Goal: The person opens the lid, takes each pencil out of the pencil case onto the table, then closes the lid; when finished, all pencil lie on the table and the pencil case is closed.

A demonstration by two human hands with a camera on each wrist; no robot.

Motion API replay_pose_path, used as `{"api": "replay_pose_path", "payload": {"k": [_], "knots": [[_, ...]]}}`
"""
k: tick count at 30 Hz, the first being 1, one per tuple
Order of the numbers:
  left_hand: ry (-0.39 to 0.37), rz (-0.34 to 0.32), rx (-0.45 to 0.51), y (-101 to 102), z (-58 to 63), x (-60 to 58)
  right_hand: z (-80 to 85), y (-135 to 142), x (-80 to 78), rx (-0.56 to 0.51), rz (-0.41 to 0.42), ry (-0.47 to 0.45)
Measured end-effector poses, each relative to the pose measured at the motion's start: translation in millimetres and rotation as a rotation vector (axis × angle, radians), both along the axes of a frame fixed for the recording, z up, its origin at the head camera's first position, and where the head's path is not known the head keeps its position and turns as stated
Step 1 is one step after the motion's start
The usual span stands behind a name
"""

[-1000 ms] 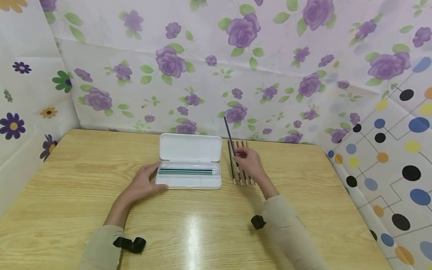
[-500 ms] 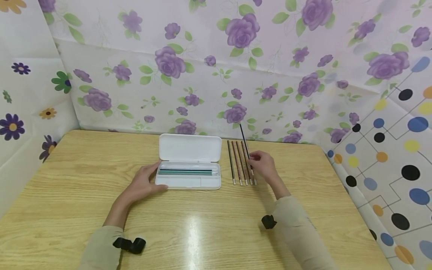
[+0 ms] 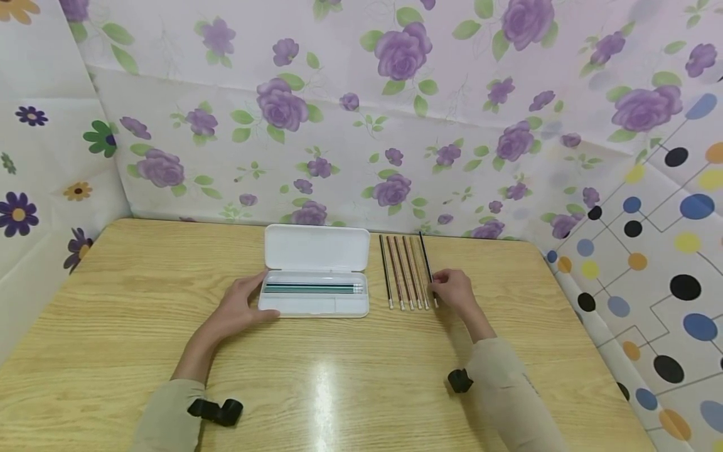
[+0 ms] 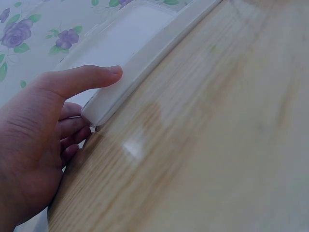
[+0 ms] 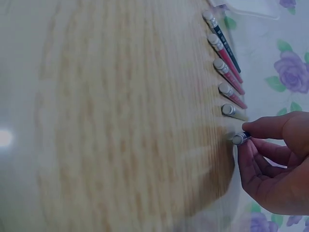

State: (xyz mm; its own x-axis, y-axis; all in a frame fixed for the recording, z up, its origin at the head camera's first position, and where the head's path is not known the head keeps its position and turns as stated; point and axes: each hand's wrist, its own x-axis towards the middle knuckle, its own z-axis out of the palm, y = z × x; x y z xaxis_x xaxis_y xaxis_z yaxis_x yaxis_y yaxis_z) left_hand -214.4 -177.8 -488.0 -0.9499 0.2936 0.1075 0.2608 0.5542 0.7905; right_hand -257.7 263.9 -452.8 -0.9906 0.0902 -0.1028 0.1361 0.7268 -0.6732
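White case (image 3: pixel 305 305) gripped in left fingers (image 4: pixel 72 126); right fingers (image 5: pixel 247 166) pinch dark pencil (image 3: pixel 426 260) beside pencil row (image 3: pixel 403 272).

Glare streaks the table (image 3: pixel 373 389) in the bright head view; the wrist views look dimmer, softer.

the left forearm (image 3: pixel 169 411) and right forearm (image 3: pixel 511 384) angle forward. the left hand (image 3: pixel 240 306) stretches its thumb (image 4: pixel 89 79) away from bent fingers (image 4: pixel 72 128); the right hand (image 3: pixel 454 290) pinches with thumb and fingertips (image 5: pixel 245 153), other fingers curled below them in the right wrist view.
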Motion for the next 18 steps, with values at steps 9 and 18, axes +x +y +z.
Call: {"api": "replay_pose_path", "payload": {"k": [9,18], "knots": [[-0.023,0.007,0.0,0.0,0.1,-0.3,-3.7,0.1,2.0,0.009,0.008,0.02],[-0.015,0.004,0.0,-0.6,-0.3,-1.0,-0.8,-3.0,3.7,0.023,0.026,0.01]]}}
